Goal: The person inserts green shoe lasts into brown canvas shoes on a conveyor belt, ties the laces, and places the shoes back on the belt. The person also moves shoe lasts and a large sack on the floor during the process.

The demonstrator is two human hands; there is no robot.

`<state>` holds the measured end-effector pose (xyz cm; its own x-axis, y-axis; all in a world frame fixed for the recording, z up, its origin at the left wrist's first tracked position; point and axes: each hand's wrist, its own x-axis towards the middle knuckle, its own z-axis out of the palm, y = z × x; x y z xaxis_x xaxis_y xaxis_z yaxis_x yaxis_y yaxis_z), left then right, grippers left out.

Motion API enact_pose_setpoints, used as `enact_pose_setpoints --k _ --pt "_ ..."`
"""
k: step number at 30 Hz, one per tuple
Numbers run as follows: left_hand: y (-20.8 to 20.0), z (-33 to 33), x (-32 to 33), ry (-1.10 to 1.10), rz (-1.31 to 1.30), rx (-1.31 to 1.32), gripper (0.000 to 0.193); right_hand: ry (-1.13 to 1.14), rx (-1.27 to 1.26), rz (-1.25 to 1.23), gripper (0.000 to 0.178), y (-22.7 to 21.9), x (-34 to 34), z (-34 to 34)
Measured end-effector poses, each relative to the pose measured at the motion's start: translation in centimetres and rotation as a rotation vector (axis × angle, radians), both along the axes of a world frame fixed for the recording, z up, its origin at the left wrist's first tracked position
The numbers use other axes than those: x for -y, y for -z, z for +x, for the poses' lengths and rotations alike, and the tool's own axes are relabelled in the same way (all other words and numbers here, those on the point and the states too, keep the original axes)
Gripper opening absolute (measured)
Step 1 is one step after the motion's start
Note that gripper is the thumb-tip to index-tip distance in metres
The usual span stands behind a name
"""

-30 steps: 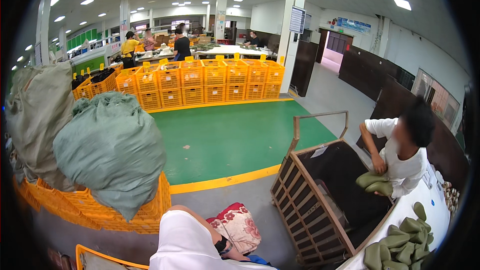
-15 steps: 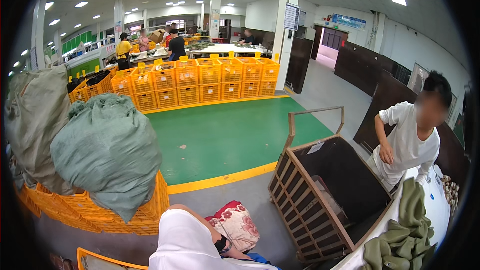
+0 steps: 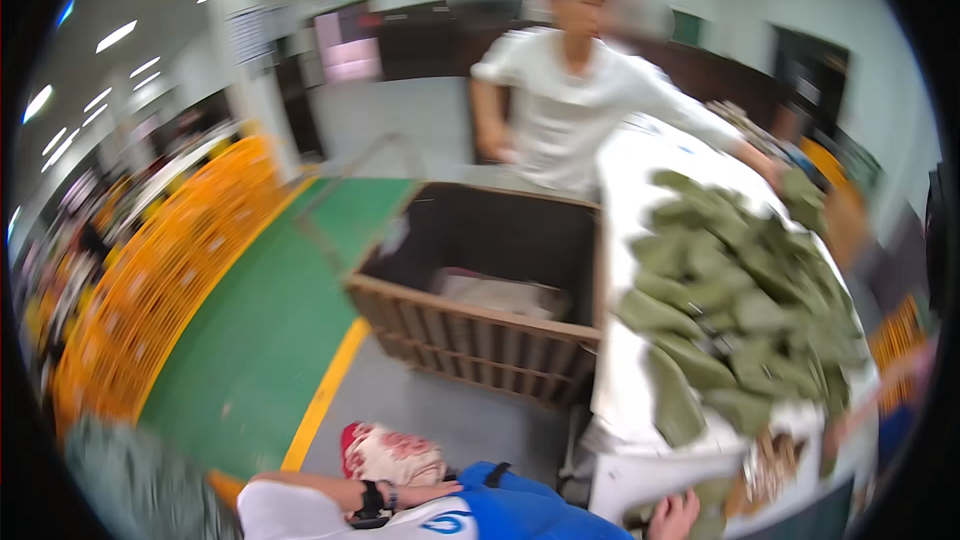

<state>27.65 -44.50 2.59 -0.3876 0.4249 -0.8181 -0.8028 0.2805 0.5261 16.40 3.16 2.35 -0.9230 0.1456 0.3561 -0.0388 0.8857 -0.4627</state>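
Observation:
My left hand (image 3: 430, 492), with dark bands at its wrist, lies flat with fingers stretched out on the blue and white clothing (image 3: 530, 510) over my lap. Beside it is a red and cream flowered cushion (image 3: 395, 455). My right hand (image 3: 674, 517) is at the lower edge, against an olive-green piece (image 3: 712, 510) by the table's near end; blur and the frame edge hide its grip. Above it, a heap of limp olive-green pieces (image 3: 740, 305), too blurred to name exactly, covers much of the white table (image 3: 625, 390).
A brown slatted cart (image 3: 480, 340) with a dark lining stands left of the table. Beyond it, a person in white (image 3: 565, 110) reaches over the heap. Orange crates (image 3: 170, 270) line the green floor (image 3: 250, 340); a grey-green sack (image 3: 130, 480) is at lower left.
My view has swung right, bringing the table, heap and my right hand into sight. The person in white now stretches an arm to the heap's far side.

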Motion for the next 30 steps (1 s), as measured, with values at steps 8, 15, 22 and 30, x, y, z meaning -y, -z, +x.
enact_pose_setpoints --k 8,15,22,30 --pt "-5.9 -15.8 -4.7 0.941 -0.107 -0.227 0.070 0.175 -0.040 -0.009 0.006 -3.5 2.7 3.9" --pt "-5.9 -31.1 -24.2 0.901 0.024 -1.647 0.057 0.339 -0.046 -0.036 0.005 -3.9 4.7 5.7" --pt "-1.8 -35.7 -37.6 1.446 -0.455 -1.781 0.087 0.495 -0.031 0.001 0.006 -4.1 7.0 5.9" --pt "-2.9 -35.0 -39.5 1.629 -0.346 -1.858 0.072 0.491 0.004 0.043 0.007 -4.1 6.9 5.5"
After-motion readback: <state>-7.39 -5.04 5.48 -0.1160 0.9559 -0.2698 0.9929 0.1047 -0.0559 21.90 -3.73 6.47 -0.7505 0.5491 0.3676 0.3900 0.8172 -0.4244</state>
